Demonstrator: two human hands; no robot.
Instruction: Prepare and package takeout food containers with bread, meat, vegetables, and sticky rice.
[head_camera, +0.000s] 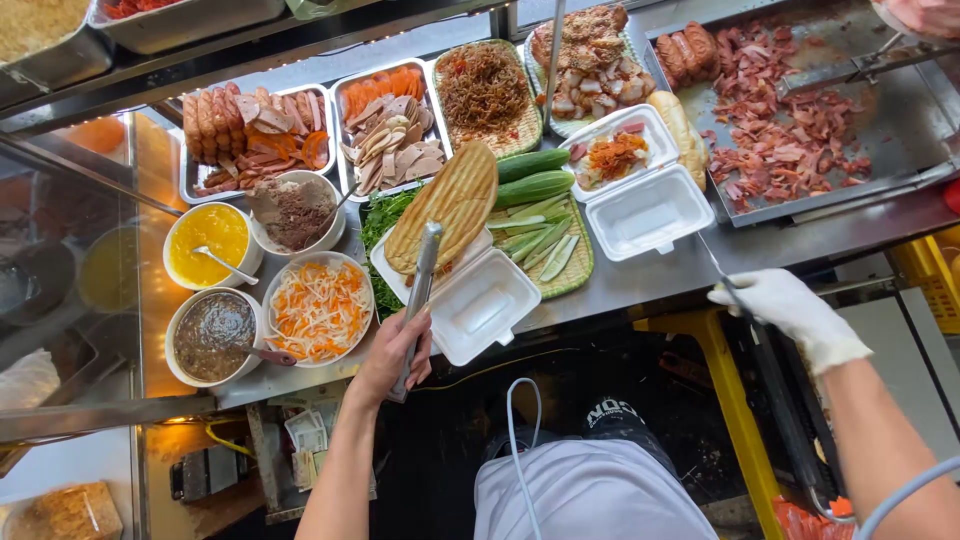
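My bare left hand (395, 350) grips long metal tongs (422, 270) whose tips rest on a grilled flat baguette (445, 205). The bread lies across an open white foam box (485, 305) at the counter's front. My right hand (790, 310), in a white glove, holds a thin metal knife (718, 265) by its handle, to the right of the boxes and just off the counter edge. A second open foam box (645, 210) behind the blade holds shredded orange filling (615, 155).
Whole and sliced cucumbers (535, 185) lie on a woven tray. At left stand bowls of yellow sauce (207, 243), brown paste (295, 212), pickled carrot (320, 308) and dark sauce (212, 335). Sliced cold cuts (390, 130) sit behind. A griddle (900, 130) carries chopped meat; another person's hand (925, 15) is above it.
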